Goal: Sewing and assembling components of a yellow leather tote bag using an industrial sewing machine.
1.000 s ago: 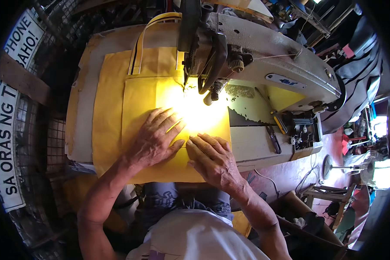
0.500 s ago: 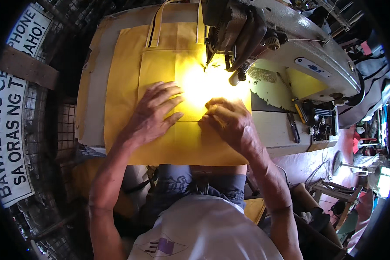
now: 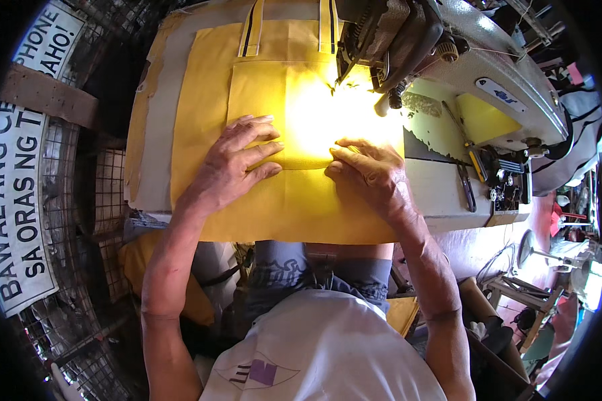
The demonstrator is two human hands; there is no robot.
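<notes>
Left hand (image 3: 233, 164): fingers loosely spread and a little bent, thumb held off from the index finger, clasping nothing. The hand lies over the left part of a yellow fabric piece (image 3: 261, 217), fingers pointing right toward the bright patch under the sewing machine (image 3: 461, 63).

Right hand (image 3: 376, 175): fingers curled and bunched, thumb close to the index finger, tips on the yellow fabric just right of a crosswise line. Whether a fold is nipped between thumb and index: cannot tell. Well apart from the left fingers, bare cloth between.

Yellow fabric: spread flat on the bench (image 3: 441, 172), left of the machine's pillar, its right part under the machine head; the near edge overhangs slightly above the lap. Outline near square, so long axis unclear; sides run roughly away from the body, near edge left to right. A smaller panel (image 3: 257, 87) of the same yellow lies on it, squared up with it. Two strap ends, left (image 3: 251, 30) and right (image 3: 327, 30), dark stripe down the middle, meet the panel's far edge, long axes pointing away from the person.

Right of the fabric on the bench: a dark-handled tool (image 3: 467, 189), a yellow-and-black tool (image 3: 476, 162).
</notes>
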